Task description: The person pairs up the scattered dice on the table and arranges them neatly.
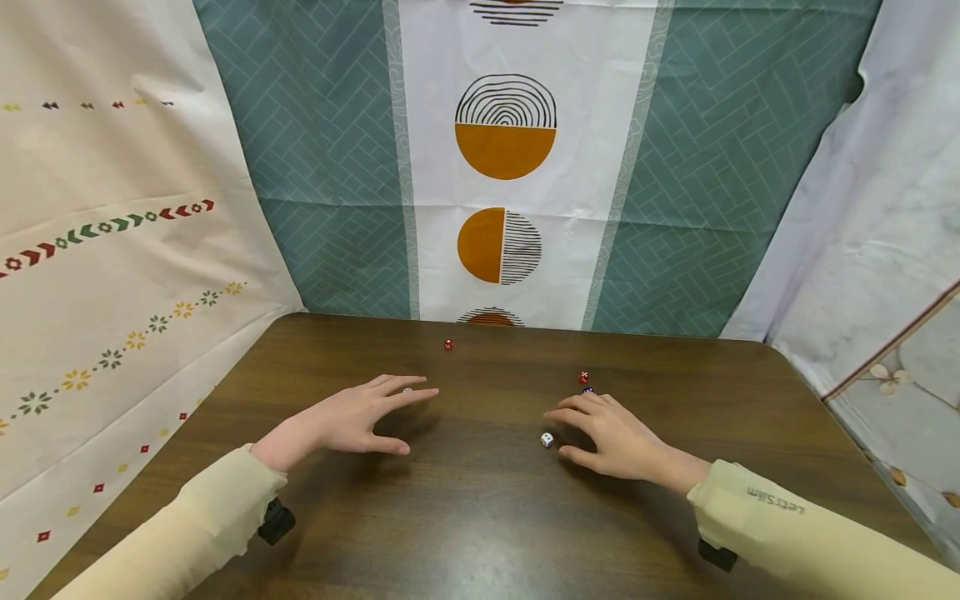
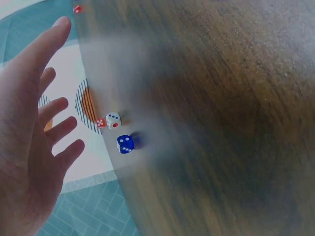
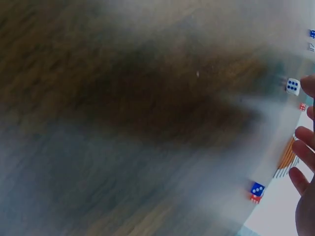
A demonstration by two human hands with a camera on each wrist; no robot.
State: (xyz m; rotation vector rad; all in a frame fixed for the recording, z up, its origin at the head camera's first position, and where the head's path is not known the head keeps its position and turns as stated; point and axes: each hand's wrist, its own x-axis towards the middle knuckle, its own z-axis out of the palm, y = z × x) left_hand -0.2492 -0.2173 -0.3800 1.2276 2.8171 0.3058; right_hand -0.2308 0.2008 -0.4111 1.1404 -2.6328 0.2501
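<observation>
Over the left part of the table, my left hand (image 1: 348,418) holds nothing, its fingers spread and pointing forward. A white die (image 1: 407,390) shows between its fingers in the head view. The left wrist view has that white die (image 2: 113,120) beside a blue die (image 2: 125,144), which the hand hides from the head camera. My right hand (image 1: 618,440) hovers palm down with its fingers loosely bent. Just left of its thumb and index fingertips lies another white die (image 1: 547,440). Behind its knuckles sits a blue die (image 1: 588,390), partly covered, with a red die (image 1: 583,377) right behind that.
Another red die (image 1: 448,344) lies near the back edge of the brown wooden table (image 1: 480,517). A patterned teal and white cloth (image 1: 330,167) hangs behind the table. Light-coloured cloths hang along the left and right sides.
</observation>
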